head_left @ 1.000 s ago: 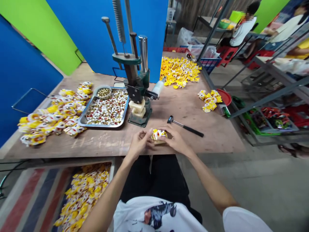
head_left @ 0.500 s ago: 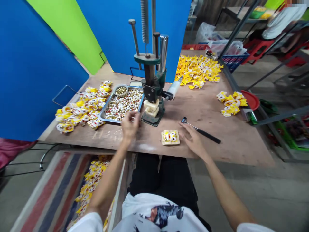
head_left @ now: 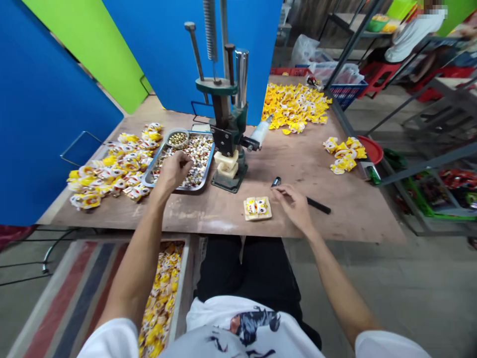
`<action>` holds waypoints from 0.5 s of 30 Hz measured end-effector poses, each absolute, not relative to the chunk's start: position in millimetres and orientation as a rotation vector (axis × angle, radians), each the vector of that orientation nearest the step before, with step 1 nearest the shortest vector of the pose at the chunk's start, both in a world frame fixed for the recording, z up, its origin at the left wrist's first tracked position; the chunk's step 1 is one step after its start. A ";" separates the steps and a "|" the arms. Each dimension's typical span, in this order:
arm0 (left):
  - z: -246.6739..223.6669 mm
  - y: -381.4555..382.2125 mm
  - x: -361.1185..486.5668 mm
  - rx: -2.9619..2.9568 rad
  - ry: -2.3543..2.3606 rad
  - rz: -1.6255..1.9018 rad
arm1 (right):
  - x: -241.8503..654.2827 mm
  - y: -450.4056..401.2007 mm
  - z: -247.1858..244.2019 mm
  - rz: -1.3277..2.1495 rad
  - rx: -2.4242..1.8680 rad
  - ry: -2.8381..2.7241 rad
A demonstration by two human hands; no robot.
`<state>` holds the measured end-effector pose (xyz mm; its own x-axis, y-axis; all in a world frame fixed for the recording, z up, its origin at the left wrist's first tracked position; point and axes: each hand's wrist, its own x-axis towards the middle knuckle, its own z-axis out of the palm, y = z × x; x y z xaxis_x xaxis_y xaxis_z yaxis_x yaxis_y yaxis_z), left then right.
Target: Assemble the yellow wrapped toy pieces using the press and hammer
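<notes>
Over the right part of a metal tray (head_left: 148,180) of small white, red and gold pieces is my left hand (head_left: 173,171), its fingers bent together; whatever is between them is too small to make out. A beige block (head_left: 257,217) carries a yellow-and-white animal-face piece (head_left: 257,206) near the table's front edge. Just right of it my right hand (head_left: 296,205) hovers or rests over the shaft of a hammer (head_left: 318,205), fingers partly stretched and loosely apart. The hammer lies on the table, its middle hidden by that hand.
A green hand press (head_left: 234,124) with cream dies (head_left: 226,164) stands mid-table. Yellow-and-white pieces lie in piles at left (head_left: 119,166), back right (head_left: 298,107) and right (head_left: 343,154). A cup of gold beads (head_left: 177,139) sits in the tray. A person (head_left: 413,42) sits far right.
My left hand has moved left from the tray's right front corner to over the small pieces. My right hand has shifted over the hammer's shaft, its fingers more bent. The view has turned slightly right.
</notes>
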<state>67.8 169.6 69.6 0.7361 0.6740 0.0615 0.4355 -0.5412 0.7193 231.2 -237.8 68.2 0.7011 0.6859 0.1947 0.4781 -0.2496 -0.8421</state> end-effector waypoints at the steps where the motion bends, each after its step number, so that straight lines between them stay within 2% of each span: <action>1: 78.1 155.3 62.6 2.139 0.769 0.435 | 229.5 -231.4 77.2 0.252 -1.889 -0.936; 5: 106.2 63.0 56.2 1.671 0.386 0.138 | 220.2 -199.1 104.1 0.328 -1.781 -1.235; 8: 101.3 6.7 67.6 1.356 0.341 -0.033 | 216.9 -186.3 101.6 0.468 -1.733 -1.319; 15: 50.5 0.2 97.7 1.041 0.529 -0.261 | 238.7 -191.2 65.7 0.550 -1.815 -1.223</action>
